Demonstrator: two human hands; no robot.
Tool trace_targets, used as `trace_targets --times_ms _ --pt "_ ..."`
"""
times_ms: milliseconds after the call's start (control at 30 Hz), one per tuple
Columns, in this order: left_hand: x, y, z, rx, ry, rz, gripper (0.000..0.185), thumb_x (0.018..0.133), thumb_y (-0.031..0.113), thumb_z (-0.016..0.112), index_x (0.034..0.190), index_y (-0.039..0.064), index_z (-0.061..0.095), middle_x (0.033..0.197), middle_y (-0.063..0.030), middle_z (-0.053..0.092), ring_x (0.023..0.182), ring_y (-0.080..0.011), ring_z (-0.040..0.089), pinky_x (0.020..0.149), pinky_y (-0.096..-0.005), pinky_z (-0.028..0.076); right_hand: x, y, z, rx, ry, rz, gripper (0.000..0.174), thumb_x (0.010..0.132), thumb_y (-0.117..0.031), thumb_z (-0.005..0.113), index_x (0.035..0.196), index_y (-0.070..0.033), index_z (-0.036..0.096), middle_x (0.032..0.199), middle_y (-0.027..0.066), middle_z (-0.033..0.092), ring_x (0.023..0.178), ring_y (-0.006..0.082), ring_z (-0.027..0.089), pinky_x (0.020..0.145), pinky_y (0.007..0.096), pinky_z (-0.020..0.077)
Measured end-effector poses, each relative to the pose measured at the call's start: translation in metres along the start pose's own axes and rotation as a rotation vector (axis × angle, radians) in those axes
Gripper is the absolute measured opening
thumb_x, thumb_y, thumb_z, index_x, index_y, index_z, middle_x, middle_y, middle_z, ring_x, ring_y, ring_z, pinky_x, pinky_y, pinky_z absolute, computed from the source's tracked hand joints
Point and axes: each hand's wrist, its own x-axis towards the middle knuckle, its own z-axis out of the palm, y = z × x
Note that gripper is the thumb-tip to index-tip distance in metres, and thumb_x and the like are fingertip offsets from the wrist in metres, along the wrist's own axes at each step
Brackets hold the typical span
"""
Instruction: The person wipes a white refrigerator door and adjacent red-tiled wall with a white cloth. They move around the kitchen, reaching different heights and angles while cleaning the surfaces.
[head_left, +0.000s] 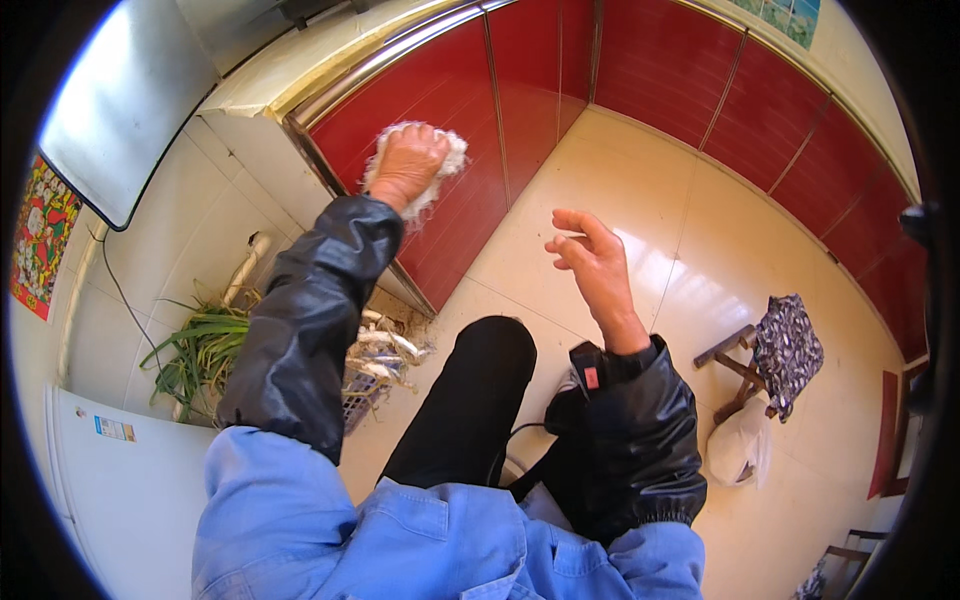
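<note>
My left hand (411, 161) is closed on a white, frayed cloth (453, 156), pressed against a red cabinet door (476, 217) near its metal-trimmed left edge. Part of the cloth is hidden beneath the fingers. My right hand (596, 266) is held in the air over the tiled floor, fingers apart and slightly bent, with nothing in it. Black protective sleeves cover both forearms over a blue jacket.
Green onions (202, 337) and a plastic basket (360, 409) are by the wall at left, above a white appliance (135, 487). At right stand a folding stool with a patterned seat (791, 352) and a white plastic bag (739, 446). More red cabinets (795, 127) line the far side.
</note>
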Motion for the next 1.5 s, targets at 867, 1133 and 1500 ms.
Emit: trace_targets --times_ms 867,1133,1500 --pt "0.026 -0.028 0.024 0.137 0.28 0.106 0.015 0.085 0.02 0.062 0.1 0.018 0.065 0.093 -0.0017 0.061 0.085 -0.0205 0.06 0.064 -0.039 0.045 -0.008 0.002 -0.035 -0.133 0.111 0.005 0.027 0.094 -0.004 0.058 0.119 -0.002 0.068 0.105 0.0063 0.069 0.091 0.0142 0.071 0.076 0.0276 0.057" --pt "-0.038 0.037 0.071 -0.035 0.168 0.251 0.01 0.078 0.019 0.063 0.087 0.017 0.064 0.087 -0.0026 0.058 0.083 -0.0226 0.057 0.06 -0.04 0.041 -0.002 -0.007 -0.018 -0.215 0.03 -0.102 0.022 0.096 -0.003 0.059 0.116 -0.002 0.07 0.102 0.0038 0.069 0.092 0.0128 0.07 0.077 0.0254 0.0549" --pt "-0.014 0.117 0.203 -0.134 -0.007 0.18 0.006 0.08 0.021 0.063 0.082 0.017 0.067 0.087 -0.0041 0.06 0.09 -0.0241 0.06 0.063 -0.0417 0.043 -0.006 -0.027 -0.033 -0.288 -0.044 -0.127 0.025 0.089 0.009 0.061 0.11 0.0 0.071 0.116 0.0099 0.067 0.092 0.0149 0.067 0.078 0.0261 0.052"
